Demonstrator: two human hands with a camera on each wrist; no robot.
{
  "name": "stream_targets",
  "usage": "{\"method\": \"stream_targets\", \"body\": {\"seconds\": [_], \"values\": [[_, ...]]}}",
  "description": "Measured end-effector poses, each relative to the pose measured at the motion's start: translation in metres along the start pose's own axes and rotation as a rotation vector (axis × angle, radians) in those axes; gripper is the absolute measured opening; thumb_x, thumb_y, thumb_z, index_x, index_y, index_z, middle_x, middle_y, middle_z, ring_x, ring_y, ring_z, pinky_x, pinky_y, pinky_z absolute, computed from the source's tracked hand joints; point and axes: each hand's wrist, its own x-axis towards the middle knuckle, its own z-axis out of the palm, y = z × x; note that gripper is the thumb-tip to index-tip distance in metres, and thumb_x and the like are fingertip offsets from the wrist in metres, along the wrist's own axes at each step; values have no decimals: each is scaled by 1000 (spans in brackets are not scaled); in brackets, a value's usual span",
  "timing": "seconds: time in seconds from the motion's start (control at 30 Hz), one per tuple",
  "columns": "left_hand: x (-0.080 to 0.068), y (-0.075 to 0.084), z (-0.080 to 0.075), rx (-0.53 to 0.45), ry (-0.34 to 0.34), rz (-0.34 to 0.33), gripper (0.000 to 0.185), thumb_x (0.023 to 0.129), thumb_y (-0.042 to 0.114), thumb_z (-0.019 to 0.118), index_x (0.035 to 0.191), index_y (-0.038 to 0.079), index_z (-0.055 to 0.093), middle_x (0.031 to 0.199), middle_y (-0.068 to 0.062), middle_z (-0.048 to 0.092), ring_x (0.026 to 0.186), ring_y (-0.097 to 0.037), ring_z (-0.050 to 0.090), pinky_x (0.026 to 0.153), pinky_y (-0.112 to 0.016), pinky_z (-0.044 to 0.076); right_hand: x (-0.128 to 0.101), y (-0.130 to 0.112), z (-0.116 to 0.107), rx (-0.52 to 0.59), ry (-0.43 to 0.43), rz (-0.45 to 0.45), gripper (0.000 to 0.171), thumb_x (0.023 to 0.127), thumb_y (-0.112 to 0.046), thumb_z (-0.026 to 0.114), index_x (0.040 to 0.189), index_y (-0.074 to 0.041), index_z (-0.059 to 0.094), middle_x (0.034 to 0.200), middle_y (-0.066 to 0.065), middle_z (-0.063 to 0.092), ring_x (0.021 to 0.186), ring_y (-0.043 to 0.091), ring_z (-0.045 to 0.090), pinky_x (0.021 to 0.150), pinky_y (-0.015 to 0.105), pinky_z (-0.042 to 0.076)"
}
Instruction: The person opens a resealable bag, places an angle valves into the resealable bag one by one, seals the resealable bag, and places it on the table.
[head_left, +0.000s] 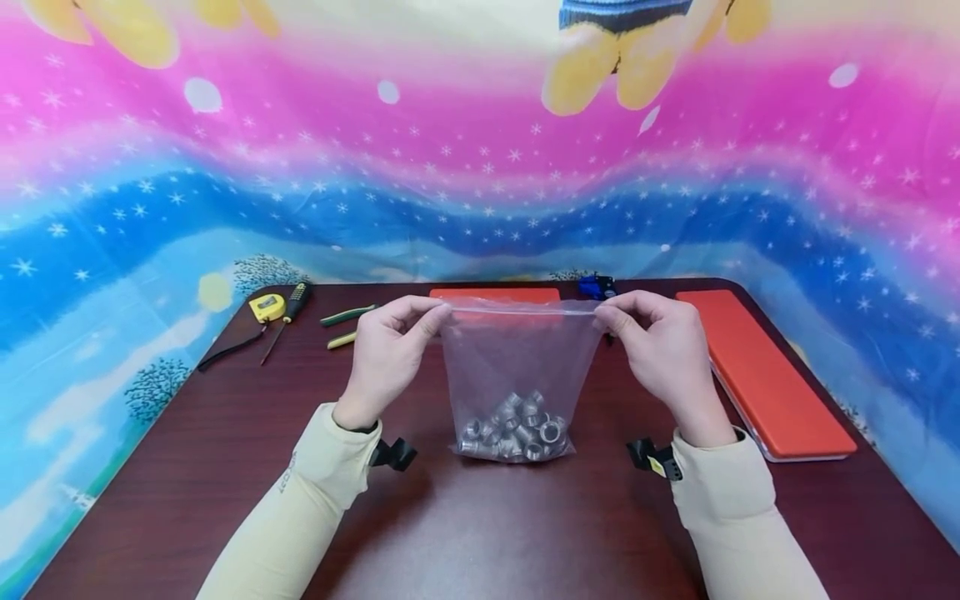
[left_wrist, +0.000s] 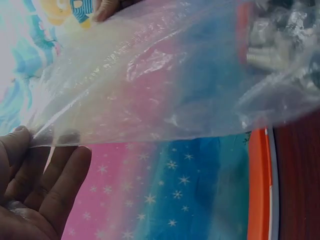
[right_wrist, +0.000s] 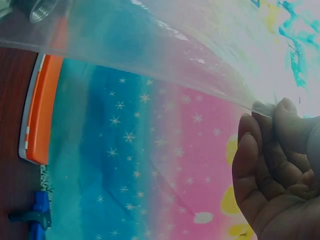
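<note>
Head view: person at a dark wood-grain table (head_left: 480, 533), cream sleeves, both hands raised over table centre.
Bag: clear zip bag (head_left: 517, 358) held upright at table centre, top edge stretched level between the hands, bottom resting on the table.
Contents: heap of small metal threaded fittings (head_left: 516, 429) at the bag's bottom, 6 o'clock of the seal.
Left hand: left hand (head_left: 386, 350) pinches the bag's top corner at 9 o'clock; thumb and fingers closed on the seal strip. Left wrist view shows the film edge clamped against the fingertips (left_wrist: 20, 137).
Right hand: right hand (head_left: 663, 346) pinches the opposite top corner at 3 o'clock, fingers curled on the plastic. Right wrist view confirms the grip (right_wrist: 272, 112).
Seal state: cannot tell whether the zip is closed.
Table, 10 o'clock: yellow tape measure (head_left: 266, 307), screwdriver (head_left: 288, 312) just beside it, green-handled pliers (head_left: 347, 325) nearer the left hand.
Table, 12 o'clock: orange case (head_left: 495, 294) behind the bag, partly hidden; blue object (head_left: 596, 287) next to it, too small to identify.
Table, 3 o'clock: long orange case (head_left: 761, 375) along the right edge, well apart from the bag.
Backdrop: pink-and-blue star-print cloth (head_left: 480, 183).
</note>
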Motion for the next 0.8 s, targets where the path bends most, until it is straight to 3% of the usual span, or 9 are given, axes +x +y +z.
{"method": "stream_targets", "body": {"seconds": [0.27,0.47,0.53,0.67,0.8], "values": [[-3,3,-1,43,12,68,9,95,10,67,97,4,73,85,-7,72,74,-21,65,70,-30,54,-4,-4,8,-4,84,-120,8,90,-14,73,90,-7,74,76,2,68,65,12,55,57,22,42],[-2,5,2,28,20,96,7,94,6,67,96,2,72,82,-8,70,73,-24,62,69,-29,51,-5,-10,6,1,140,-175,7,90,-10,72,91,-3,71,77,5,67,68,10,55,61,21,41],[-1,5,2,25,15,87,7,95,6,67,97,2,72,83,-9,71,74,-23,64,71,-30,52,-5,-12,2,-8,109,-161,8,92,-12,71,91,-4,71,77,4,67,68,11,55,60,22,41],[0,6,3,-1,-6,38,8,95,6,66,99,2,72,86,-11,72,78,-23,66,74,-33,55,-6,-14,-8,-12,-30,-88,15,96,-23,68,98,-10,73,82,1,68,70,14,57,61,24,43],[-3,10,4,6,-47,40,8,94,6,68,99,5,73,86,-8,72,80,-22,66,74,-34,55,-7,-19,-9,4,-124,-116,28,93,-30,72,117,-16,71,100,-2,69,90,13,63,74,28,49]]}}
